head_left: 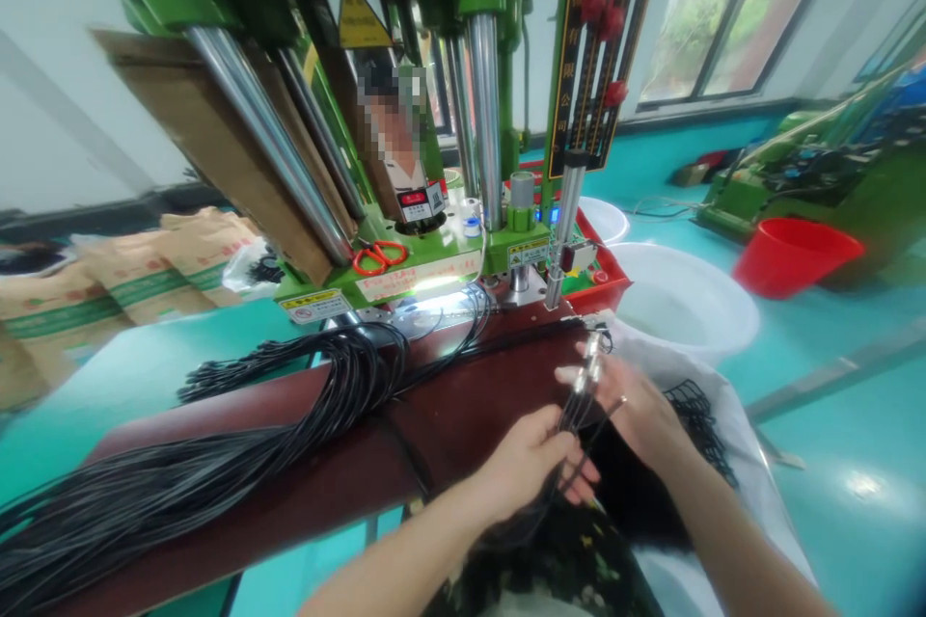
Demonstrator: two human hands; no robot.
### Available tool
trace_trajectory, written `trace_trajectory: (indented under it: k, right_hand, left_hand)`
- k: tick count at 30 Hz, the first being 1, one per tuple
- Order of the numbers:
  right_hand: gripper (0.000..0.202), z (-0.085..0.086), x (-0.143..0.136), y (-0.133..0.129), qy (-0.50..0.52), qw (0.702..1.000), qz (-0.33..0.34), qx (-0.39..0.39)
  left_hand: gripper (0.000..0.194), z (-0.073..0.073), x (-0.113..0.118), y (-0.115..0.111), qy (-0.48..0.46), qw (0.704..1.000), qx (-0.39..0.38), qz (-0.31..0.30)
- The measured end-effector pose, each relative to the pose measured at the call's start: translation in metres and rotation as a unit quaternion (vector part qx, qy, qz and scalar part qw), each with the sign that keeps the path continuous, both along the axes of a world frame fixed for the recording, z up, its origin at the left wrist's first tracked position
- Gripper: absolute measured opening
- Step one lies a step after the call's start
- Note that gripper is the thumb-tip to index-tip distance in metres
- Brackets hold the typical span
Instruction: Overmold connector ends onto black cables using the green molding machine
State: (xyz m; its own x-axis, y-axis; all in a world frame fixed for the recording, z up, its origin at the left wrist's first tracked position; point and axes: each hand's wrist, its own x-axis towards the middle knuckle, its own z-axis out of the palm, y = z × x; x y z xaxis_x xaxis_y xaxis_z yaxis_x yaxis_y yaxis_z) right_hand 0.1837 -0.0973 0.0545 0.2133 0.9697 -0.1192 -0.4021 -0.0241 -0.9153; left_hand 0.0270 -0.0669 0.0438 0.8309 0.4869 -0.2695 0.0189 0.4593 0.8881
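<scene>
In my left hand (539, 463) is a small bunch of black cables (573, 413), the fingers closed around it. Shiny metal connector ends (594, 352) point up and away from me. My right hand (637, 405) is beside these ends, its fingers smeared by motion, so whether it grips them does not show. A large bundle of black cables (289, 434) lies across the dark red table (477, 405) to the left. More cables run along the table's back edge towards my hands.
A green press machine (499, 255) stands behind the table, with orange-handled scissors (380, 257) on its bed. To the right are a white bag (752, 463) with black pieces, a white tub (694, 299) and a red bucket (796, 255). Brown sacks (122, 280) stand left.
</scene>
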Motion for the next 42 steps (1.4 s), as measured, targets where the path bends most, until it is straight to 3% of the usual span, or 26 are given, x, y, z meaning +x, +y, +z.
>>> trace_trajectory:
  k: [5, 8, 10, 12, 14, 16, 19, 23, 28, 34, 38, 42]
  right_hand:
    - [0.045, 0.024, 0.035, -0.013, 0.000, 0.994, -0.079, 0.075]
    - [0.049, 0.026, 0.046, -0.020, -0.024, 0.993, -0.076, 0.083]
    - [0.055, 0.023, 0.048, -0.021, -0.053, 0.993, -0.066, 0.077]
    - [0.049, 0.015, 0.046, -0.018, -0.085, 0.993, -0.049, 0.070]
    - [0.035, 0.006, 0.041, -0.014, -0.112, 0.992, -0.017, 0.055]
    - [0.033, -0.005, 0.035, -0.012, -0.138, 0.989, 0.025, 0.038]
    - [0.038, -0.014, 0.032, -0.010, -0.203, 0.974, 0.101, -0.004]
    - [0.039, -0.011, 0.033, -0.002, -0.227, 0.956, 0.183, -0.022]
    - [0.039, -0.001, 0.020, 0.016, -0.240, 0.942, 0.230, -0.054]
    - [0.043, -0.010, 0.004, 0.019, -0.247, 0.929, 0.271, -0.057]
    - [0.040, -0.010, 0.000, 0.019, -0.291, 0.918, 0.267, -0.037]
    - [0.039, 0.000, -0.008, 0.026, -0.371, 0.878, 0.299, 0.041]
  left_hand:
    - [0.021, 0.022, 0.037, 0.026, 0.020, 0.987, 0.077, -0.138]
    - [0.024, 0.026, 0.044, 0.034, 0.025, 0.970, 0.040, -0.239]
    - [0.025, 0.024, 0.045, 0.034, 0.017, 0.964, 0.007, -0.266]
    - [0.027, 0.019, 0.047, 0.030, 0.015, 0.975, -0.001, -0.223]
    - [0.029, 0.013, 0.052, 0.022, 0.022, 0.991, 0.013, -0.132]
    - [0.031, 0.005, 0.055, 0.014, 0.027, 0.998, 0.028, -0.056]
    - [0.039, -0.011, 0.054, 0.003, 0.031, 0.999, 0.040, -0.001]
    - [0.044, -0.031, 0.045, -0.004, 0.027, 0.998, 0.031, 0.054]
    - [0.051, -0.026, 0.040, 0.000, 0.004, 0.995, -0.030, 0.099]
    - [0.051, -0.022, 0.034, 0.002, -0.019, 0.989, -0.105, 0.099]
    - [0.039, -0.027, 0.029, 0.001, -0.052, 0.982, -0.149, 0.103]
    - [0.043, -0.028, 0.023, 0.002, -0.039, 0.980, -0.170, 0.095]
